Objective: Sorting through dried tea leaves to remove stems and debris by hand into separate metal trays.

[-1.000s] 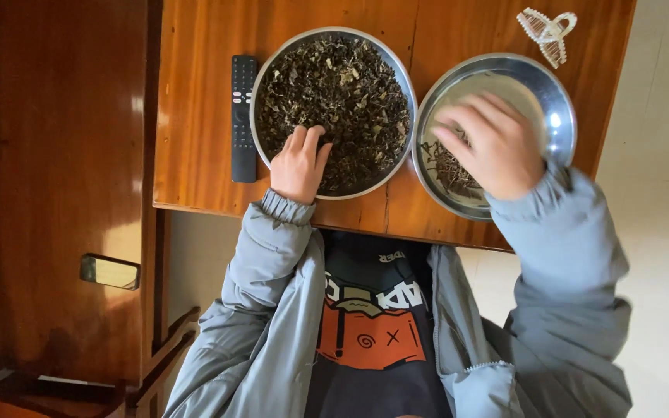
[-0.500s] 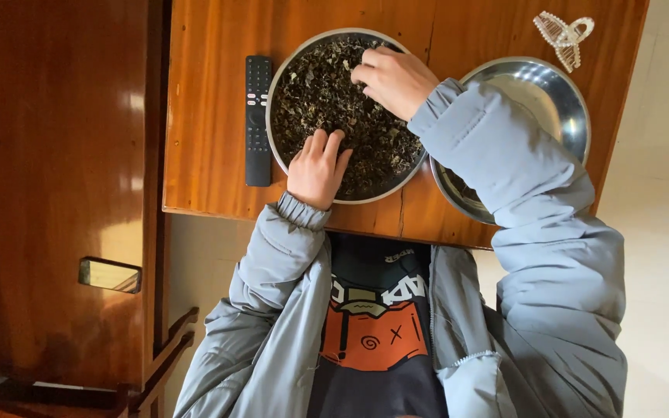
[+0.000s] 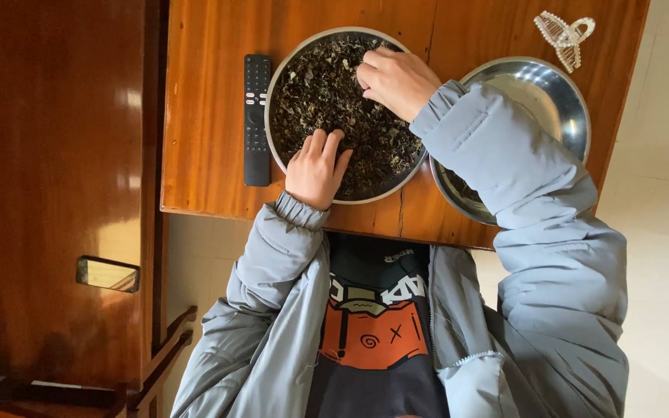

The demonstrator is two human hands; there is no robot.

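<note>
A wide metal bowl full of dark dried leaves stands on a wooden table. My left hand lies flat on the leaves at the bowl's near rim, fingers spread. My right hand reaches across into the far side of the same bowl, its fingertips pinched together in the leaves. A second metal bowl sits to the right. My right sleeve covers most of it, and a few dark leaves show at its near edge.
A black remote control lies just left of the leaf bowl. A pale hair claw clip rests at the table's far right corner. Dark wooden furniture fills the left side, and a chair frame shows below.
My right hand left the right bowl, crossed over to the leaf bowl and now pinches into the leaves. My left hand stayed at the bowl's near rim.
</note>
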